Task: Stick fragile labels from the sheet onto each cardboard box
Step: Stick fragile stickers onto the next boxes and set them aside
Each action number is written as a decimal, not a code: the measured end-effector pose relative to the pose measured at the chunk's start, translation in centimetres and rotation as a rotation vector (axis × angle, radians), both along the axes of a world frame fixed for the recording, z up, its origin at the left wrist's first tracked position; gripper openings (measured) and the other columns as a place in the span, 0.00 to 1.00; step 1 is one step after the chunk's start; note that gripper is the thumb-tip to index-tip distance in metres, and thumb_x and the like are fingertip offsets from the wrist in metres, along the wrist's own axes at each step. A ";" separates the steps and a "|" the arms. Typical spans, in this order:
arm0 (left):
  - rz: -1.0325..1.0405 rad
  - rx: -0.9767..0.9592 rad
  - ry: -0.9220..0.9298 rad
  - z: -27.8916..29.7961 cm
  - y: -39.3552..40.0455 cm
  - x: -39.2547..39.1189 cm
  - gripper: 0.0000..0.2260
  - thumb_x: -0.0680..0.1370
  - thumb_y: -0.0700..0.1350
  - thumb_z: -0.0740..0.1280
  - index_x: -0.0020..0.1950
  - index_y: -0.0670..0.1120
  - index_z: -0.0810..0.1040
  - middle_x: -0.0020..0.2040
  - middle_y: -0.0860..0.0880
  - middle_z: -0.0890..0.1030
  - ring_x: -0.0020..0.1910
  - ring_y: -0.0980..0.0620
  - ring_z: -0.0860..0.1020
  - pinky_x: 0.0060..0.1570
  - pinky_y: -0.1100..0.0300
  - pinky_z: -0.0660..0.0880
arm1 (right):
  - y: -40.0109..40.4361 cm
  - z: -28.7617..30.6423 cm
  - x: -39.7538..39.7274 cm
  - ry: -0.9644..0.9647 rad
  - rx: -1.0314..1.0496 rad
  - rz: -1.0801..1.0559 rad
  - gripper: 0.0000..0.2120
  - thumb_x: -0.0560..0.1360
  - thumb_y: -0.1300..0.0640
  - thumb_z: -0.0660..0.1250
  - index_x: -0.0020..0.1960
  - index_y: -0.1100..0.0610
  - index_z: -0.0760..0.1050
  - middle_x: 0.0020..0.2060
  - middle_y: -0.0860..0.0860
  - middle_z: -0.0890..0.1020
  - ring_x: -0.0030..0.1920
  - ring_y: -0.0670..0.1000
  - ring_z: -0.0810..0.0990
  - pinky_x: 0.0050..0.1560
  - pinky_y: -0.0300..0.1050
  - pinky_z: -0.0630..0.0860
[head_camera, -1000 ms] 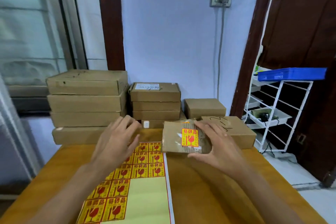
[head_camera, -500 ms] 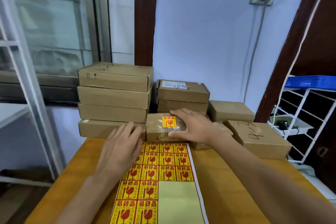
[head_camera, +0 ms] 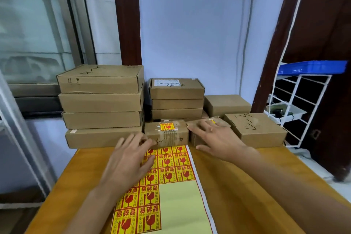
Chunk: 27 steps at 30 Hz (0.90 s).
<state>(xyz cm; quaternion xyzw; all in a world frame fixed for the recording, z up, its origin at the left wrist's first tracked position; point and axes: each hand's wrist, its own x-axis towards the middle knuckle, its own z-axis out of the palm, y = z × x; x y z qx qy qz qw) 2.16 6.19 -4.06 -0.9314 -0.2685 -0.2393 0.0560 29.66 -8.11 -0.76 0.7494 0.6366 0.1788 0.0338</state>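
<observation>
The sheet of red-and-yellow fragile labels (head_camera: 171, 173) lies on the wooden table (head_camera: 247, 186); part of it is bare backing. At its far end stands a small taped cardboard box (head_camera: 171, 137) with a fragile label (head_camera: 167, 126) stuck on its top. My left hand (head_camera: 129, 159) hovers over the sheet's upper left, fingers relaxed, their tips by that box's front left corner. My right hand (head_camera: 216, 138) rests spread on a second small box (head_camera: 222, 122) just to the right, thumb down at its front face. Whether this second box carries a label is hidden by the fingers.
A stack of flat cardboard boxes (head_camera: 100, 100) stands at the back left, a shorter stack (head_camera: 176, 97) behind the labelled box. Two more boxes (head_camera: 226, 104) (head_camera: 256, 129) sit at the right. A white wire rack (head_camera: 296, 104) with a blue tray (head_camera: 311, 66) stands beyond the table's right edge.
My right hand set the labelled box down at the sheet's far end, let go of it and moved right onto the neighbouring small box. My left hand stayed over the sheet.
</observation>
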 end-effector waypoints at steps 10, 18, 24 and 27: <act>-0.044 -0.133 0.186 -0.6 -0.2 -0.4 0.31 0.77 0.73 0.39 0.73 0.66 0.68 0.73 0.59 0.68 0.69 0.57 0.71 0.71 0.46 0.68 | -0.8 1.2 1.2 0.158 0.218 -0.090 0.35 0.80 0.37 0.65 0.82 0.47 0.58 0.79 0.52 0.68 0.78 0.56 0.67 0.78 0.56 0.63; -0.112 -0.185 0.211 -0.3 -0.9 0.5 0.34 0.73 0.74 0.38 0.73 0.67 0.66 0.73 0.63 0.66 0.67 0.63 0.67 0.63 0.58 0.73 | -12.1 -0.2 9.9 0.219 0.017 -0.450 0.44 0.70 0.18 0.49 0.81 0.33 0.46 0.83 0.48 0.58 0.81 0.55 0.56 0.76 0.70 0.58; -0.136 -0.242 0.211 -0.3 -0.8 -0.3 0.36 0.73 0.78 0.39 0.69 0.65 0.72 0.65 0.64 0.70 0.63 0.63 0.68 0.58 0.60 0.74 | -18.3 -0.8 3.9 0.204 0.043 -0.445 0.42 0.72 0.18 0.48 0.82 0.31 0.45 0.82 0.44 0.58 0.81 0.52 0.56 0.77 0.66 0.57; -0.153 -0.238 0.221 -0.2 -1.4 -0.3 0.38 0.71 0.80 0.41 0.70 0.64 0.71 0.64 0.63 0.70 0.62 0.62 0.68 0.55 0.60 0.72 | -19.1 -1.2 -1.2 0.193 0.061 -0.399 0.42 0.71 0.18 0.48 0.82 0.31 0.45 0.83 0.45 0.58 0.82 0.53 0.55 0.78 0.66 0.56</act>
